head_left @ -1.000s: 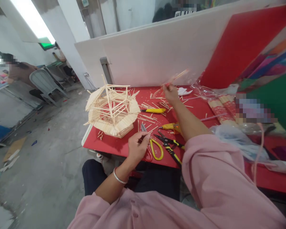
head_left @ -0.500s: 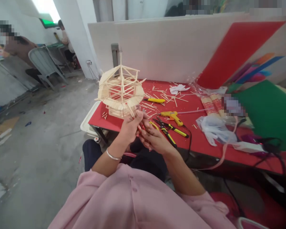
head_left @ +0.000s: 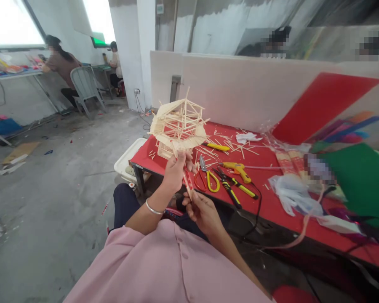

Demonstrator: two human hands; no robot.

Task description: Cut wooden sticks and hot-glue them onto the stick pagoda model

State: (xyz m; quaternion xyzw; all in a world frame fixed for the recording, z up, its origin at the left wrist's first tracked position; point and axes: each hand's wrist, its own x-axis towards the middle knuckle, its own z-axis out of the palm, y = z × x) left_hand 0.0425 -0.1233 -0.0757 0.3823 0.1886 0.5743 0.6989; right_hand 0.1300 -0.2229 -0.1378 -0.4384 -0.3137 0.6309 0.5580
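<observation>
A narrow packet of thin wooden sticks, with a red-printed wrapper, runs between my hands. My left hand is closed round its upper part, and pale stick ends poke out above the thumb. Lower down, my right hand pinches the bottom end with thumb and fingers. Just beyond my left hand stands a pavilion-like model of wooden sticks on the red table. Scissors with one red and one yellow handle lie right of my hands. How many sticks the packet holds is hidden.
Pliers, a yellow glue gun with its cord and a yellow cutter lie to the right. Loose sticks are scattered behind them. Plastic bags lie farther right. Two people sit at far tables on the left.
My right hand has moved down and away from my left, so more of the red packet shows between them. The scissors are now uncovered. The camera view has shifted up and left.
</observation>
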